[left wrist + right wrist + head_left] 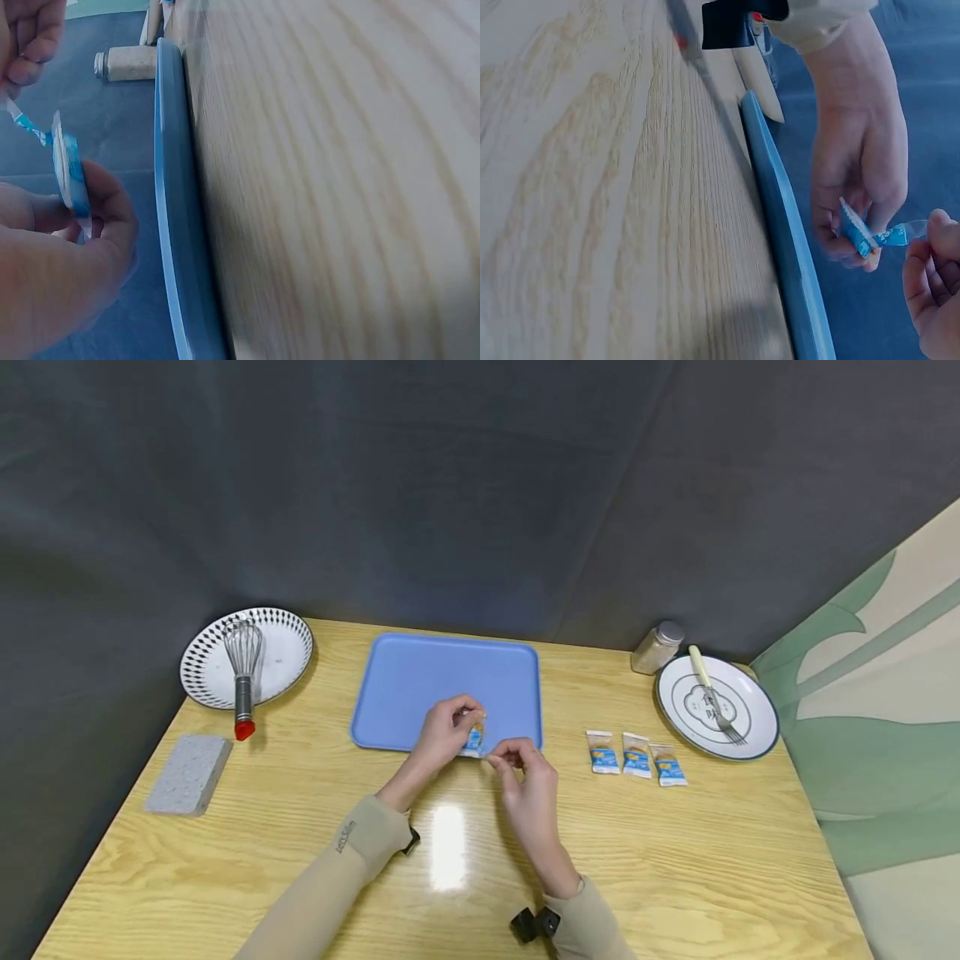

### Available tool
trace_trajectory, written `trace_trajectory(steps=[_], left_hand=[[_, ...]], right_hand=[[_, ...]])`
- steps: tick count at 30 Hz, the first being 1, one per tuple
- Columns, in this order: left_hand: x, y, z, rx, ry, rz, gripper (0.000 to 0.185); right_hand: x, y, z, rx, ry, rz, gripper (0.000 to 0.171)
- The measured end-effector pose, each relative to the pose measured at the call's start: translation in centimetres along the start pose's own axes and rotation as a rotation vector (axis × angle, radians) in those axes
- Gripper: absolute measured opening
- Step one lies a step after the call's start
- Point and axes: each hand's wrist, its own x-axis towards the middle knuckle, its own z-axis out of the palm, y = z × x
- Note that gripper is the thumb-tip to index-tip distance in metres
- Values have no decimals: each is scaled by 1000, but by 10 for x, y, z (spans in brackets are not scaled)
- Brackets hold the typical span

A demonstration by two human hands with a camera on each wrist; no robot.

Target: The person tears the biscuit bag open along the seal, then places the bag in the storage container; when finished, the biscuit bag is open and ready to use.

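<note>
fingers of left hand are curled, and a small blue-and-white packet is pinched between thumb and fingertips. a narrow strip at the packet's edge is pinched by thumb and forefinger of right hand; it is stretched between packet and right hand. packet is held up above the near edge of a blue tray, not laid on it. the tray is set on a wooden table. three similar packets are lined up right of the tray: left one, middle one, right one. beyond them a fork is laid on a dark-rimmed plate, handle over the far rim; a jar is stood just beside that plate. at the left, a whisk is rested on a patterned plate, red handle end stuck out past the rim. a grey block is placed near it, on the table. dark cloth is hung behind.
</note>
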Motion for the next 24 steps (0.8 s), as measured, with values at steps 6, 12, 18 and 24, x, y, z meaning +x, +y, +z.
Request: trace_trajectory(steps=[6,12,18,24], left_hand=[[-3,-1,2,-68,-59,-73,17],[-4,-2,5,-143,-58,-110,16],[-6,-1,8,-224,-58,-131,16],[-7,1,11,-355,37,-190,20]], right_hand=[[9,8,-11,143,-12,144,5],[23,16,-19,197,-13,183,6],[27,19,-23,216,-37,204,13],[23,26,-25,132,-137,265,21]])
